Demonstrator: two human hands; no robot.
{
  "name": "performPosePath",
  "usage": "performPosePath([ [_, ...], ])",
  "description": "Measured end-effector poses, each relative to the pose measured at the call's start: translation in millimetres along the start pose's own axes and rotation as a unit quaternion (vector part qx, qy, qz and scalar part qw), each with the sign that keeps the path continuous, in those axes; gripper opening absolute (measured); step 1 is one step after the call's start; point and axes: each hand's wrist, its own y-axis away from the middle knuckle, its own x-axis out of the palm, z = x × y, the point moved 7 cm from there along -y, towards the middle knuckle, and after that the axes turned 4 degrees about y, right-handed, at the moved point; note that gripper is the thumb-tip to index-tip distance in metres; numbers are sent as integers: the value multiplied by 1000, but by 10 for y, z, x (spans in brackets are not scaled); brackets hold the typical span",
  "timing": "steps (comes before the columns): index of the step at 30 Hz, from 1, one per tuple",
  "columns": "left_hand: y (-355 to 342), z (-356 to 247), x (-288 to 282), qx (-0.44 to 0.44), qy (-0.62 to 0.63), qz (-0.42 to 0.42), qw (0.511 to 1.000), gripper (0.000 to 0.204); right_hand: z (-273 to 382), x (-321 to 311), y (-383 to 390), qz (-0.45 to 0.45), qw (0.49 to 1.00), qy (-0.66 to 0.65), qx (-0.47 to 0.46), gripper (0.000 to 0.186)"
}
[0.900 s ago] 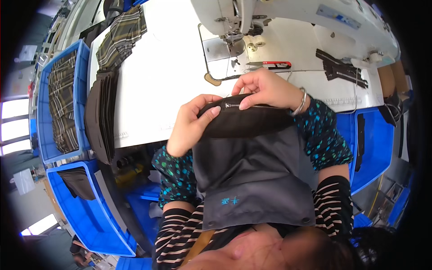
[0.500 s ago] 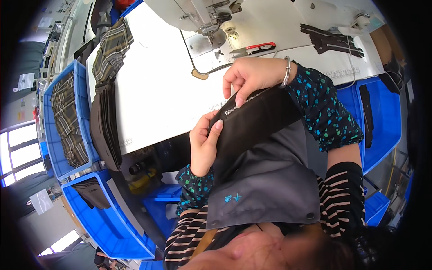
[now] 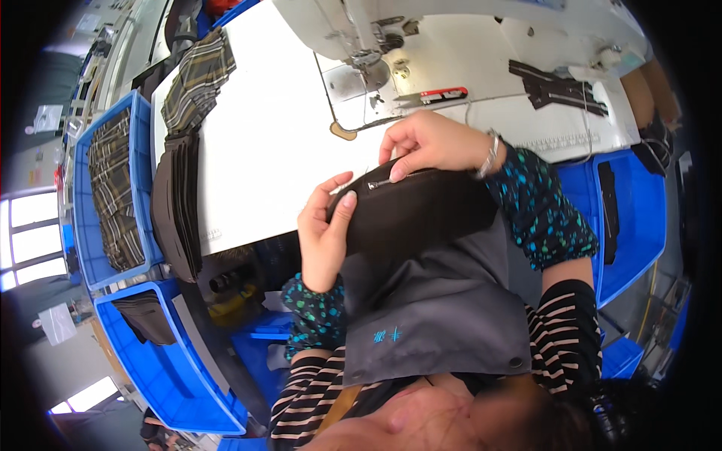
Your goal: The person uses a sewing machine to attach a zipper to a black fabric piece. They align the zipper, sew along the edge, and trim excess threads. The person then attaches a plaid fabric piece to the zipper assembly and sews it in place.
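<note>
A dark brown fabric piece [image 3: 421, 210] with a silver zipper [image 3: 380, 183] along its upper part lies across my front, over a grey apron [image 3: 436, 323]. My left hand [image 3: 323, 233] grips the piece at its left end, thumb on top and fingers behind the edge. My right hand [image 3: 432, 146], wearing a silver bracelet, pinches the upper edge by the zipper, thumb resting near the pull. Beyond my hands stand the sewing machine [image 3: 368, 41] and red-handled thread snips [image 3: 444, 95].
The white table [image 3: 256, 150] holds plaid fabric [image 3: 195, 75], stacked dark pieces [image 3: 174, 207] and loose zippers [image 3: 556, 90]. Blue bins sit left [image 3: 81, 188], lower left [image 3: 180, 376] and right [image 3: 639, 233]. A person [image 3: 154, 428] shows in the far lower-left background.
Both hands and the piece first tilted, right end higher, then came somewhat back toward level. My left hand is a little lower than at first; both still hold the piece.
</note>
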Motion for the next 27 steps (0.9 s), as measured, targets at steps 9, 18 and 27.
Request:
performPosePath([
  [9,-565,-532,-179,290,-490,-165,805,35,127,-498,403,-385,717,565,-135,23],
  [18,25,-96,96,352,-502,-98,784,30,297,-300,325,-292,848,438,-68,31],
  [27,-17,-83,78,325,-511,-81,792,35,563,214,-23,-266,816,496,-135,39],
])
